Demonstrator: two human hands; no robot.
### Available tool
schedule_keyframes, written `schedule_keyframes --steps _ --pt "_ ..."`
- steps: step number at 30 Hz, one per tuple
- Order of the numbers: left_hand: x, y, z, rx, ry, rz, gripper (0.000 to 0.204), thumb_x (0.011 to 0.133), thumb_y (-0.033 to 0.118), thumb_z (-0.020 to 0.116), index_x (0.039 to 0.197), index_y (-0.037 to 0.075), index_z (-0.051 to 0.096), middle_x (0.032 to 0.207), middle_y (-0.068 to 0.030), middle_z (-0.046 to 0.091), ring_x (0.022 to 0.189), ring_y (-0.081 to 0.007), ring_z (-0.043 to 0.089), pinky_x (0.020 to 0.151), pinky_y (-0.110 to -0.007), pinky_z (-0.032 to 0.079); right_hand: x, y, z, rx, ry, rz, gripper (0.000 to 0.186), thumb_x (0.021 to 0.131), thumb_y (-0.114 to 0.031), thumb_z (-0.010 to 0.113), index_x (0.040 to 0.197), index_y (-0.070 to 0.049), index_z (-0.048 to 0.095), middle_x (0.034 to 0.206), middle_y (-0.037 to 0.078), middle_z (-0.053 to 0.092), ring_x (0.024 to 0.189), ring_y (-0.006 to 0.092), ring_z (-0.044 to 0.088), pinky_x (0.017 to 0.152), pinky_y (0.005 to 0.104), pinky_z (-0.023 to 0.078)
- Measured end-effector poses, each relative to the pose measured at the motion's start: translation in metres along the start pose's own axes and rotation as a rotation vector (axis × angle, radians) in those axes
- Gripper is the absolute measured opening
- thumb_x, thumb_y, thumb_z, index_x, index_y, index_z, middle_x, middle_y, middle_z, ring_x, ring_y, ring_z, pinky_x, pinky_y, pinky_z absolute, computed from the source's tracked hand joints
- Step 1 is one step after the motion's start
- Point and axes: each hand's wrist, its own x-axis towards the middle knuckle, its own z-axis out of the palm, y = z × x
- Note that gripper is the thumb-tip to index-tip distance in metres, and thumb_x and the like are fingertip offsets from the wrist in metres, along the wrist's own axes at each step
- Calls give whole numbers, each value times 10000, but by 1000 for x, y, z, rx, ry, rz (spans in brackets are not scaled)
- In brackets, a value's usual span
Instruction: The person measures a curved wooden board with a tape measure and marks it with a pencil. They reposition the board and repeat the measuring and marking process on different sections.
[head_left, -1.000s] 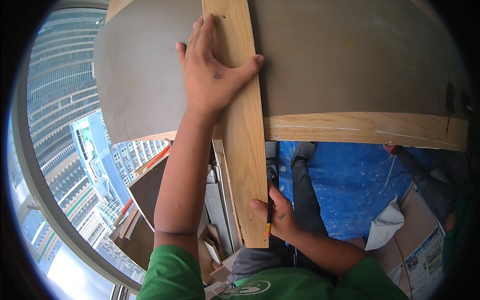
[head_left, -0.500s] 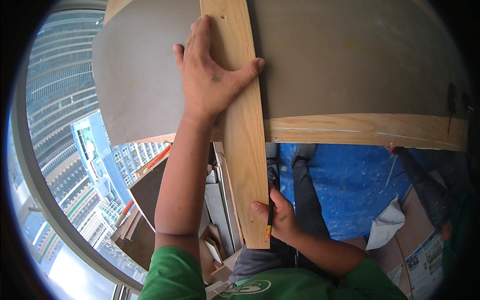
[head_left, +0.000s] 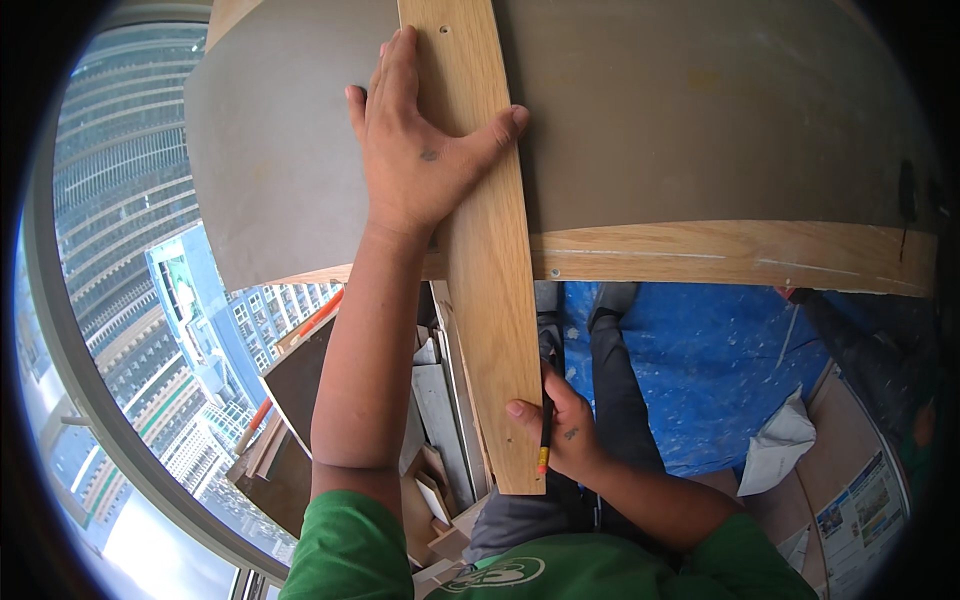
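A long, light wooden board (head_left: 487,270) with small screw holes lies across a grey-brown panel (head_left: 700,120), its near end sticking out past the panel's wood edge toward me. My left hand (head_left: 425,150) rests on the board with fingers stretched and spread; the thumb reaches its right edge and the fingers lie along its left edge. At the near end, my right hand (head_left: 568,430) grips the board's right side, thumb on top and the other fingers mostly hidden. A dark pencil (head_left: 546,430) with a yellow and red end is held in that hand, alongside the board's edge.
Left is a curved-looking window frame (head_left: 140,440) with tall buildings outside. Wood offcuts (head_left: 435,400) stand below the panel. A blue sheet (head_left: 690,380) covers the floor, with a white bag (head_left: 778,447) and another person's dark-clothed leg (head_left: 850,345) at the right.
The board's near end and my right hand with the pencil have shifted very slightly to the right in view. My left hand keeps its place on the board.
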Motion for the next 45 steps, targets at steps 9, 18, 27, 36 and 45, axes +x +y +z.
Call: schedule_keyframes --steps 9,18,27,36,45 --pt "4 -8 1 -288 -7 -47 994 868 484 776 1570 -71 344 1455 -247 559 1401 -354 504 1271 -556 0 0 6 -2 -13 -4 -22 451 1040 -191 663 1421 5 523 1146 147 708 1043 206 698 922 324 526" --pt "7 3 2 -47 -8 -89 1248 674 612 885 1565 -74 342 1452 -248 561 1400 -362 516 1272 -579 107 1 2 -2 -9 -6 -19 461 1038 -180 658 1432 12 514 1145 158 711 1045 205 702 922 324 530" --pt "3 6 -1 -68 57 -97 1185 658 570 905 1517 -90 425 1180 -244 686 1153 -341 672 1265 -538 179 1 3 -5 2 -30 -6 473 1040 -176 658 1450 3 505 1182 156 703 1088 197 687 948 319 517" --pt "2 6 -2 -82 66 -103 1138 666 530 916 1496 -94 452 1053 -197 713 1069 -307 682 1231 -428 281 3 4 -9 -10 -39 -19 458 1041 -173 654 1441 -2 513 1181 159 709 1089 216 697 947 329 520" --pt "0 4 -1 -91 93 -109 1128 680 530 916 1499 -92 452 1157 -224 705 1104 -316 666 1215 -426 306 2 2 -9 -4 -50 -8 467 1042 -184 654 1444 4 511 1209 162 706 1109 220 695 962 326 517"
